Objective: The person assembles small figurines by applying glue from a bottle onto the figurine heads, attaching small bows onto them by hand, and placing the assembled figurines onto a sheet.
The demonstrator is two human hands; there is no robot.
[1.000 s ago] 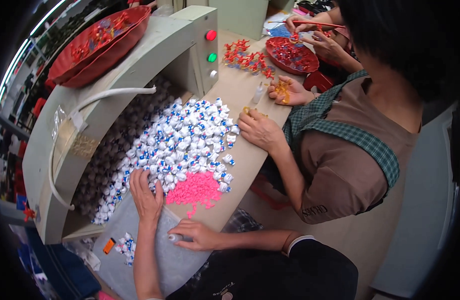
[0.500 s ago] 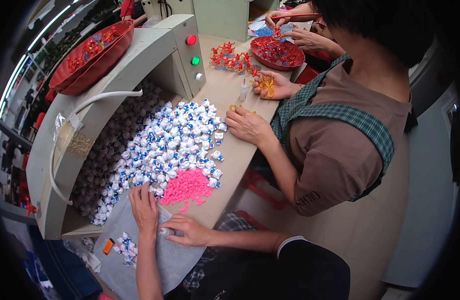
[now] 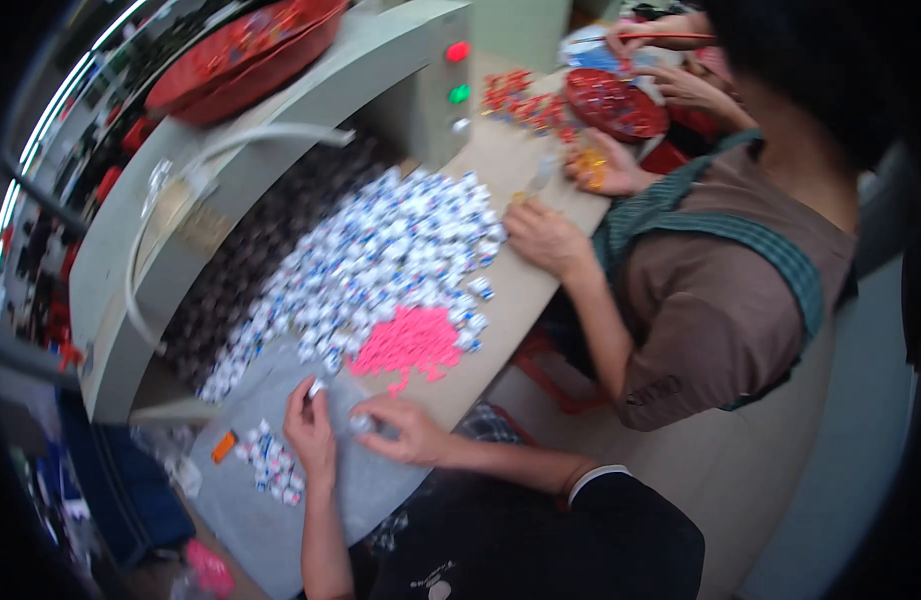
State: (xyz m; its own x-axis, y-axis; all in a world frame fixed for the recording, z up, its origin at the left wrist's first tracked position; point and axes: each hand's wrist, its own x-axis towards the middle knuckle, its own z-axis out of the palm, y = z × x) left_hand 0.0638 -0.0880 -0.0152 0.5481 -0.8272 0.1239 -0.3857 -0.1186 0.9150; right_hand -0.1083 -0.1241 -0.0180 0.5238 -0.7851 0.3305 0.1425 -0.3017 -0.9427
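Observation:
My left hand (image 3: 308,432) is closed, pinching a small white figurine (image 3: 318,384) between its fingertips above the grey sheet (image 3: 365,510). To its right, my right hand (image 3: 405,432) is wrapped round a small translucent bottle (image 3: 361,424). Just beyond both hands lies a heap of white figurines (image 3: 380,250) with blue parts. Little pink pieces (image 3: 410,345) are piled at the heap's near right edge. Left of my left forearm, a small group of figurines (image 3: 270,465) rests on the sheet beside an orange block (image 3: 224,447). Motion blurs the finer details.
A curved grey machine housing (image 3: 115,290) with lit buttons arches over the heap, a red tray (image 3: 250,55) on top. At right, a co-worker (image 3: 720,270) holds yellow pieces (image 3: 592,170). Red figures (image 3: 520,100) and a red bowl (image 3: 612,105) stand farther back.
My left hand has drawn back from the heap's edge with a white figurine in its fingertips. My right hand keeps the bottle near it. The whole view has shifted.

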